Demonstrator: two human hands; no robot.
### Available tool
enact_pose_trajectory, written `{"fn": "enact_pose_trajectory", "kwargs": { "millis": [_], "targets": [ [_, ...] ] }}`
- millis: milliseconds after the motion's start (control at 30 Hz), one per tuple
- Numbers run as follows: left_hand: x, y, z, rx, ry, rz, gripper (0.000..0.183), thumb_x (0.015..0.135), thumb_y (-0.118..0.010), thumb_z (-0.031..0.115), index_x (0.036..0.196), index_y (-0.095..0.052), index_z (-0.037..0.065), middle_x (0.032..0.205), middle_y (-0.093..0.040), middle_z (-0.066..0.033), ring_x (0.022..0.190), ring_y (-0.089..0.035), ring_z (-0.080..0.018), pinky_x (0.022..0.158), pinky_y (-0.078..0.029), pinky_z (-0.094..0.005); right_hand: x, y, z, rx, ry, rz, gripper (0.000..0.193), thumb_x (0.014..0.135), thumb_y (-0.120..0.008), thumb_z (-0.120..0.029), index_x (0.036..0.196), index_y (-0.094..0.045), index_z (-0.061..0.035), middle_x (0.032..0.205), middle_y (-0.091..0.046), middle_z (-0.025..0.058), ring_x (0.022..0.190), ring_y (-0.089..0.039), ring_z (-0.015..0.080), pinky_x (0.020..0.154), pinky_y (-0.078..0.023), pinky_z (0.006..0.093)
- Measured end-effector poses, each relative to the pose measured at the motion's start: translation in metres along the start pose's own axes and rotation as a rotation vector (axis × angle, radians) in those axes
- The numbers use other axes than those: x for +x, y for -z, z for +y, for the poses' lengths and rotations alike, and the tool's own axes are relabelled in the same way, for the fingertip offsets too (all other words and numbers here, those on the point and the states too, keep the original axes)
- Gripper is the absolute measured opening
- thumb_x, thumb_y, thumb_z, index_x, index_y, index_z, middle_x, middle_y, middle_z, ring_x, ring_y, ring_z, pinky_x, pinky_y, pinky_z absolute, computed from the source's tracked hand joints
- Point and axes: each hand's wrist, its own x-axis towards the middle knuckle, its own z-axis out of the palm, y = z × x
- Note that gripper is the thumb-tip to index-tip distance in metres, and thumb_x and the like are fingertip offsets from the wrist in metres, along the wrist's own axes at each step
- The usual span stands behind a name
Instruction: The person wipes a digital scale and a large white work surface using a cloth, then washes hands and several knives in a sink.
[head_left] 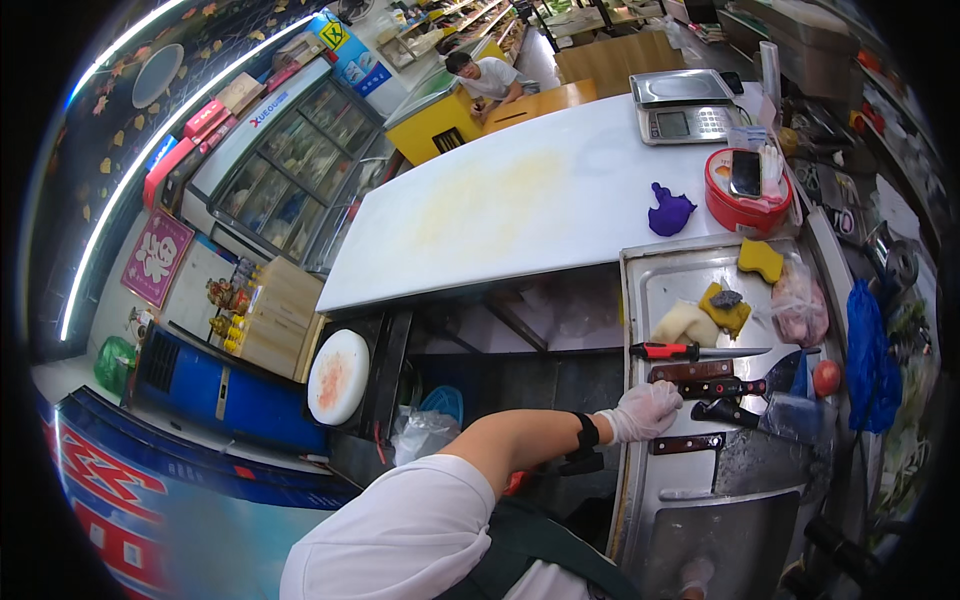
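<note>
My left hand, in a clear thin glove, reaches over a metal tray. Its fingers are curled at the butt end of a black-handled knife with a broad dark blade. Just beyond lie a brown wooden handle and a narrow knife with a red and black handle. Nearer me are a cleaver with a black handle and another knife with a brown riveted handle. My right hand barely shows by a metal basin at the lower edge; its fingers cannot be made out.
The tray also holds a yellow sponge, a pale cloth, a scouring pad and a bagged pink item. On the white counter are a scale, a red tub and a purple item. A person sits beyond.
</note>
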Motion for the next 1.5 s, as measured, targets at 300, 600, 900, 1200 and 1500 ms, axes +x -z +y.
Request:
{"fn": "enact_pose_trajectory", "kwargs": {
  "millis": [300,600,900,1200,1500],
  "targets": [
    [0.000,-0.002,-0.001,-0.006,0.017,0.008,0.011,0.085,-0.061,0.013,0.094,-0.059,0.008,0.089,-0.057,-0.0122,0.088,-0.058,-0.0324,0.077,-0.048,-0.0427,-0.002,0.017,0.003,-0.023,0.028,-0.031,0.028,0.091,-0.053,-0.028,0.098,-0.078,-0.0182,0.104,-0.073,0.0070,0.113,-0.061,0.0241,0.096,-0.046,0.0383],
    [0.002,-0.001,0.002,0.021,0.014,0.002,0.012,0.084,-0.059,0.017,0.090,-0.060,0.006,0.086,-0.057,-0.0141,0.084,-0.060,-0.0347,0.071,-0.050,-0.0454,-0.016,0.015,0.001,0.001,0.160,0.060,0.029,0.088,-0.056,-0.023,0.106,-0.074,-0.0101,0.111,-0.071,0.0126,0.115,-0.060,0.0320,0.098,-0.046,0.0419],
    [0.000,0.000,-0.002,0.069,0.036,-0.062,0.011,0.086,-0.061,0.015,0.094,-0.061,0.008,0.087,-0.059,-0.0118,0.087,-0.060,-0.0324,0.075,-0.050,-0.0426,-0.025,0.051,-0.011,0.469,-0.065,0.069,0.032,0.077,-0.061,-0.016,0.104,-0.072,-0.0036,0.114,-0.067,0.0209,0.111,-0.061,0.0374,0.099,-0.046,0.0433],
    [0.005,0.000,0.004,0.046,-0.021,-0.051,0.011,0.086,-0.062,0.016,0.094,-0.059,0.008,0.087,-0.057,-0.0117,0.085,-0.059,-0.0328,0.074,-0.049,-0.0433,-0.007,-0.011,0.014,0.494,-0.101,0.295,0.034,0.084,-0.057,-0.011,0.114,-0.066,0.0010,0.115,-0.066,0.0239,0.113,-0.060,0.0382,0.098,-0.047,0.0412],
    [0.000,-0.016,-0.001,0.032,-0.057,-0.011,0.014,0.080,-0.064,0.014,0.091,-0.059,0.008,0.088,-0.058,-0.0132,0.088,-0.059,-0.0339,0.078,-0.051,-0.0455,-0.077,0.048,-0.001,1.191,-0.145,0.166,0.040,0.093,-0.058,-0.022,0.129,-0.059,-0.0033,0.130,-0.061,0.0136,0.119,-0.055,0.0265,0.099,-0.046,0.0374]
  ]
}}
